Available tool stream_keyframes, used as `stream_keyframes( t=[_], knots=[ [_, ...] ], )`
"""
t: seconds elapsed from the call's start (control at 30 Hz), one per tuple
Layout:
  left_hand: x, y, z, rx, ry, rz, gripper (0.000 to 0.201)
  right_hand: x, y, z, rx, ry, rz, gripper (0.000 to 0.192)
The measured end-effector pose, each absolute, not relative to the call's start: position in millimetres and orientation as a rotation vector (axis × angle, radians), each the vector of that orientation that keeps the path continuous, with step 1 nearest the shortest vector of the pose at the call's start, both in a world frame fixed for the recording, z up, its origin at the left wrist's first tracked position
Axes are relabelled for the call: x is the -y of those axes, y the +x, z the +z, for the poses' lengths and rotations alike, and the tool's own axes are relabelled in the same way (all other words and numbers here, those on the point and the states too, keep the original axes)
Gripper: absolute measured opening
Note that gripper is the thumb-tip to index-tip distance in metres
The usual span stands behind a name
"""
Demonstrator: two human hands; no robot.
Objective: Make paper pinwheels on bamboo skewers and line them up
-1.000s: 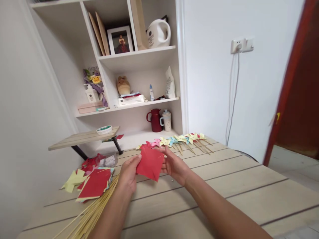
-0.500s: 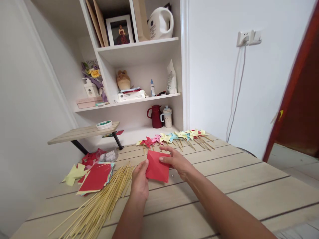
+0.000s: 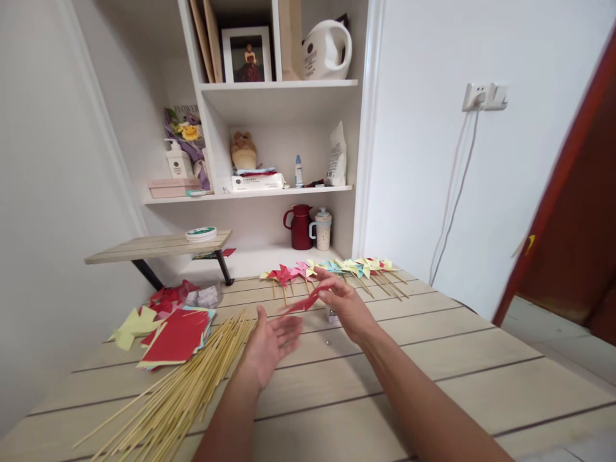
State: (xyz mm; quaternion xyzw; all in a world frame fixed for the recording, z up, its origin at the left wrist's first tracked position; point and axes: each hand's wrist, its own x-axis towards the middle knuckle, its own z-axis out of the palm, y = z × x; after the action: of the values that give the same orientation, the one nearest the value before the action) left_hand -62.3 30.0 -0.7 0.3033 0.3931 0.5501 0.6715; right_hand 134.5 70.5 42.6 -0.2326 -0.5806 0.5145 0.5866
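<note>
My right hand pinches a red paper square, which lies almost flat and edge-on to the camera above the wooden table. My left hand is open, palm up, just below and left of the paper, not touching it. A bundle of bamboo sticks lies to the left of my left arm. A stack of coloured paper squares with a red one on top sits further left.
A row of finished paper pinwheels on sticks lines the table's far edge. Yellow and red paper pieces lie at the left. A small raised wooden shelf with a tape roll stands behind. White wall shelves hold a red jug and mug.
My left hand has let go of the red paper and opened palm up. My right hand has tilted the paper flat and lifted it slightly away.
</note>
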Motion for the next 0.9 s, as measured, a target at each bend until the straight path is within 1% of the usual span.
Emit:
stream_keyframes(
  t=[0.07,0.17,0.23,0.37,0.43,0.5,0.6,0.63,0.73,0.9],
  knots=[
    [-27,-61,2,-0.661,0.743,1.095,0.088,-68,139,45,1.5,-0.522,1.167,0.01],
    [-21,-58,5,-0.515,0.775,1.081,0.085,-66,141,46,1.649,-0.533,1.109,0.007],
    [-19,-58,5,-0.53,0.779,1.108,0.078,-66,141,45,1.709,-0.516,1.067,0.008],
    [-19,-57,0,-0.593,0.83,1.239,0.05,-68,138,42,1.747,-0.513,0.996,0.01],
    [-21,-54,-2,-0.639,0.855,1.301,0.043,-69,136,40,1.724,-0.553,1.024,0.011],
    [-23,-51,-3,-0.684,0.848,1.37,0.04,-70,134,38,1.638,-0.598,1.118,0.011],
    [-27,-48,-3,-0.715,0.786,1.502,0.037,-69,132,36,1.416,-0.624,1.335,0.037],
    [-27,-48,-2,-0.721,0.763,1.538,0.036,-69,131,36,1.349,-0.627,1.406,0.043],
    [-29,-48,-2,-0.741,0.726,1.599,0.034,-68,130,35,1.268,-0.654,1.546,0.047],
    [-28,-49,0,-0.74,0.691,1.606,0.036,-67,127,31,1.363,-0.726,1.518,0.054]
  ],
)
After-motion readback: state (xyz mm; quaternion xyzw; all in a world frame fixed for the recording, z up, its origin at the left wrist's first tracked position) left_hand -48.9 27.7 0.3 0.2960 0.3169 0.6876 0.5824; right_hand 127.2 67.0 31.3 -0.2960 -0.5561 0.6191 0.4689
